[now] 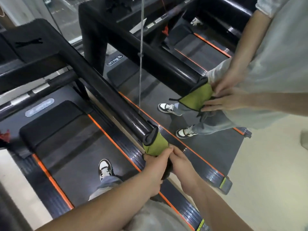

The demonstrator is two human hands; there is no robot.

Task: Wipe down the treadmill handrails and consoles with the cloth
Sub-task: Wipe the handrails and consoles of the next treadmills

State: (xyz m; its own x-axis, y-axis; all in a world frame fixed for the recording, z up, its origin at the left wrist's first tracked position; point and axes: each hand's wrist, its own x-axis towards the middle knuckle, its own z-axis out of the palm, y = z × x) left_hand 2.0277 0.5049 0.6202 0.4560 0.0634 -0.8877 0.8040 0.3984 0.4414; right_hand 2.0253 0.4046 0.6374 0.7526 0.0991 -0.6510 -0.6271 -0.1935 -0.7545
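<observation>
The cloth [154, 145], seemingly soft, is pinched by the curled left hand [155, 162] and right hand [179, 161]. It is best squeezed beyond the fingertips, round the handrail [106, 90].

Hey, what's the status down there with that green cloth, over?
Both gripping green cloth: left hand, right hand. Cloth wrapped round near end of black handrail. Thin grey cord hangs beside rail, clear of cloth.

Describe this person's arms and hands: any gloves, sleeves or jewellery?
The left hand and right hand are bare: no gloves, rings or watch show. Both forearms are uncovered down to the frame's edge. The reflection shows a loose, short, pale grey sleeve.
</observation>
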